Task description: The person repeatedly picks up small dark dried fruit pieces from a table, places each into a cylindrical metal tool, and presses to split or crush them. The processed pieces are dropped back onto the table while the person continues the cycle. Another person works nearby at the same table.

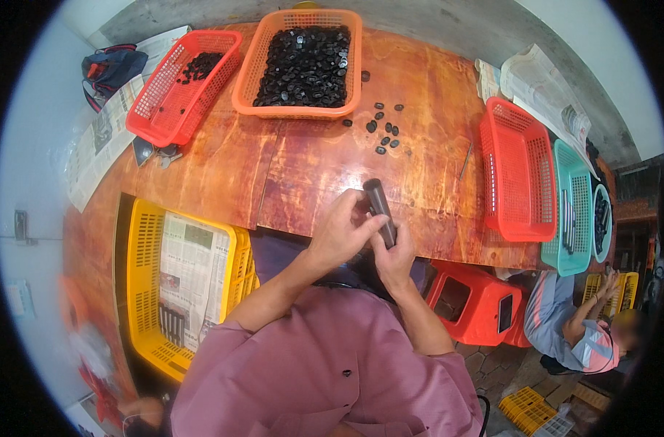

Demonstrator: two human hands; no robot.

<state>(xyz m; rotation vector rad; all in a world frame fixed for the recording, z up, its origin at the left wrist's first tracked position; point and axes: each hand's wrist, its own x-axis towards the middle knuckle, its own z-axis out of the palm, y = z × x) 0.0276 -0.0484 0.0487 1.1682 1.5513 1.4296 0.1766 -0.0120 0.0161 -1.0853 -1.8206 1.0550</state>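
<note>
A dark, smooth cylindrical tube [376,198] is held tilted over the table's front edge, its upper end leaning away from me. My left hand [343,231] closes on it from the left, thumb laid across its side. Lower down, my right hand [396,256] wraps round the tube's near end. Beyond the hands, several small black oval pieces [381,150] lie loose on the wooden table [310,175]. An orange basket [297,112] behind them holds a heap of similar black pieces [303,65].
At left stands a red basket [150,131] with a few black bits. A red basket [517,229] and teal basket [558,255] with dark tubes stand at right. Below are a yellow crate [146,291] lined with newspaper and a red stool [481,313]. Another person [568,320] sits at lower right.
</note>
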